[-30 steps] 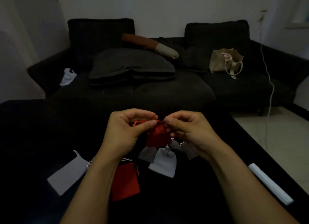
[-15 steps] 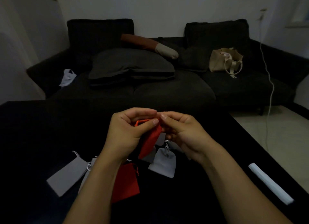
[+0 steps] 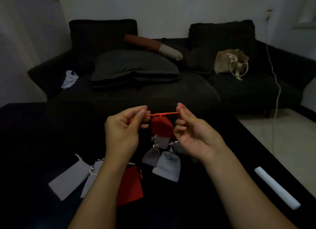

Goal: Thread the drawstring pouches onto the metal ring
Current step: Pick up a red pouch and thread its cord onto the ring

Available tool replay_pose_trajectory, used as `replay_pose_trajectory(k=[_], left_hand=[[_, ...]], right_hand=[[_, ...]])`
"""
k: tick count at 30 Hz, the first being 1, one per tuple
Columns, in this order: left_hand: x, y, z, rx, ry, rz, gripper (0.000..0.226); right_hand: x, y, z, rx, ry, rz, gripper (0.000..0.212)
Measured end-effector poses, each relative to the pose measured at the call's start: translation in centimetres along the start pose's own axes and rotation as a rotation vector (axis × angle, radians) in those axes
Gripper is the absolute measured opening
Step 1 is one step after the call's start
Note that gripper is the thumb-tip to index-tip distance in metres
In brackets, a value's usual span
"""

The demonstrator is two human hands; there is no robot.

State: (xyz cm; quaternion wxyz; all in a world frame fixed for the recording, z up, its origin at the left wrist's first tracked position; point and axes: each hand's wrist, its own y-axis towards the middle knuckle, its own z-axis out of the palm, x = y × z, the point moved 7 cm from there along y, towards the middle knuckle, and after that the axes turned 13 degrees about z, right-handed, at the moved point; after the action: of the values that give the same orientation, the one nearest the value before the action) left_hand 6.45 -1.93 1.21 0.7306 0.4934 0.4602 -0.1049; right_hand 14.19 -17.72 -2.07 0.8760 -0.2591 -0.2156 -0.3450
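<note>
Hands meet above a dark table [image 3: 42,143] in a dim room, seen from the person's own head. Left hand [image 3: 123,131] pinches one end of an orange drawstring [image 3: 162,113] between thumb and forefinger; right hand [image 3: 191,131] pinches the other end the same way, remaining fingers loosely curled. Between them the cord is stretched taut and level, and a red pouch [image 3: 161,127] hangs from its middle with the mouth cinched shut. Just below, a cluster of grey pouches [image 3: 164,158] hangs bunched together by their cords, apparently already on the metal ring, though the ring itself is too dark and small to make out. On the table nearer the viewer lie loose pouches: two grey ones [image 3: 71,179] to the left, overlapping, and a flat red one [image 3: 131,186] partly hidden by the left forearm. A white strip [image 3: 277,187] lies far right on the table. Behind stands a dark sofa [image 3: 171,95] with a beige tote bag [image 3: 229,62]. Judging by this, the task looks about half done: several grey pouches are gathered, whether the held red one is on the ring cannot be told, and at least three remain.
</note>
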Motion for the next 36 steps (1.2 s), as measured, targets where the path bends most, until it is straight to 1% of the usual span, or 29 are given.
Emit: replay_pose_trajectory(k=[2, 5, 7, 9, 12, 14, 19, 21, 23, 25, 26, 29, 31, 34, 36], left_hand=[[0.1, 0.3, -0.9, -0.052, 0.027, 0.02, 0.018], [0.3, 0.2, -0.3, -0.017, 0.014, -0.019, 0.017], [0.5, 0.1, 0.1, 0.036, 0.033, -0.031, 0.018], [0.5, 0.1, 0.2, 0.107, 0.104, 0.002, 0.02], [1.0, -0.3, 0.7, 0.239, 0.224, 0.023, 0.025], [1.3, -0.6, 0.9, 0.299, 0.293, 0.016, 0.025], [1.8, 0.0, -0.1, 0.236, 0.331, 0.008, 0.034], [2.1, -0.1, 0.3, 0.244, 0.314, -0.018, 0.036], [2.6, -0.4, 0.6, 0.278, 0.292, -0.071, 0.037], [3.2, -0.8, 1.0, 0.363, 0.298, -0.13, 0.038], [3.5, -1.1, 1.3, 0.409, 0.297, -0.168, 0.039], [4.2, -2.3, 2.4, 0.491, 0.225, -0.297, 0.045], [4.1, -2.8, 3.4, 0.536, 0.2, -0.337, 0.047], [3.9, -3.4, 4.5, 0.598, 0.106, -0.352, 0.03], [3.8, -3.4, 4.5, 0.618, 0.094, -0.331, 0.016]], right_hand=[[1.0, -0.1, -0.8, -0.057, -0.009, -0.032, 0.021], [1.1, -0.2, -1.0, -0.036, 0.01, -0.029, 0.019], [1.0, -0.3, -0.8, 0.005, 0.005, -0.013, 0.021], [0.9, -0.4, -0.6, 0.035, -0.033, 0.007, 0.02], [0.6, -0.6, -0.3, 0.038, -0.084, 0.035, 0.011], [0.6, -0.6, -0.4, 0.025, -0.082, 0.022, 0.014], [1.7, -0.5, -1.4, -0.013, -0.036, -0.049, 0.015], [1.9, -0.5, -1.4, -0.036, -0.128, -0.11, 0.017], [2.0, -0.6, -1.0, -0.083, -0.363, -0.176, 0.018], [1.7, -0.7, -0.4, -0.113, -0.564, -0.216, 0.019], [1.5, -0.7, -0.1, -0.099, -0.597, -0.217, 0.02], [0.5, -0.6, 0.7, 0.002, -0.557, -0.149, 0.019], [0.0, -0.6, 1.1, 0.045, -0.525, -0.118, 0.019], [0.1, -0.6, 1.3, 0.048, -0.443, -0.122, 0.018], [0.2, -0.6, 1.3, 0.056, -0.364, -0.111, 0.017]])
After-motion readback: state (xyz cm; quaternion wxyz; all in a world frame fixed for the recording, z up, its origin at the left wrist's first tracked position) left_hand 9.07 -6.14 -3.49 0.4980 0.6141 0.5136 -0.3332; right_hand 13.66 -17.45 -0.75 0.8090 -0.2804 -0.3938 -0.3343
